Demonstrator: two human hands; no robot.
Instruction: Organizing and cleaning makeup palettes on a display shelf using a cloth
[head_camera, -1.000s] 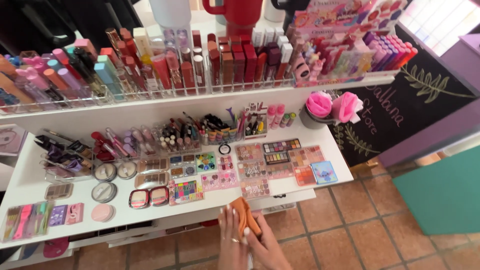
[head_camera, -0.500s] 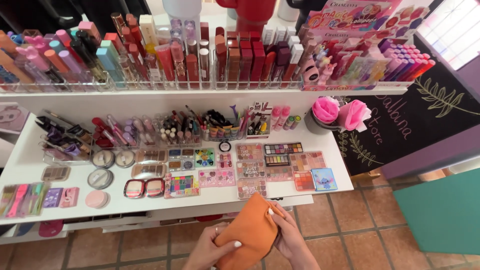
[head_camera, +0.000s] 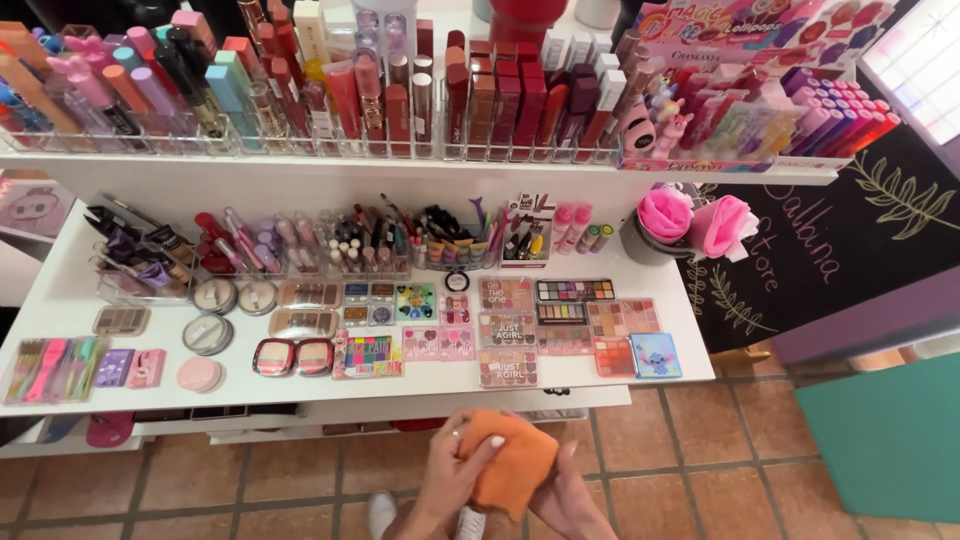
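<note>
While the white display table (head_camera: 60, 300) sits crowded with eyeshadow palettes (head_camera: 560, 318) and powder compacts (head_camera: 208, 333), both hands work just below its front edge. Left hand (head_camera: 455, 470) and right hand (head_camera: 570, 500) both curl closed around a folded orange cloth (head_camera: 515, 462). Risk, as judged: a loose cloth corner could snag and drag the front-row palettes.

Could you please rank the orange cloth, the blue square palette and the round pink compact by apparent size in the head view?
1. Folded orange cloth, held in both hands and nearest the camera, which enlarges it.
2. Blue square palette.
3. Round pink compact, only slightly smaller, so that order is unsure.
</note>
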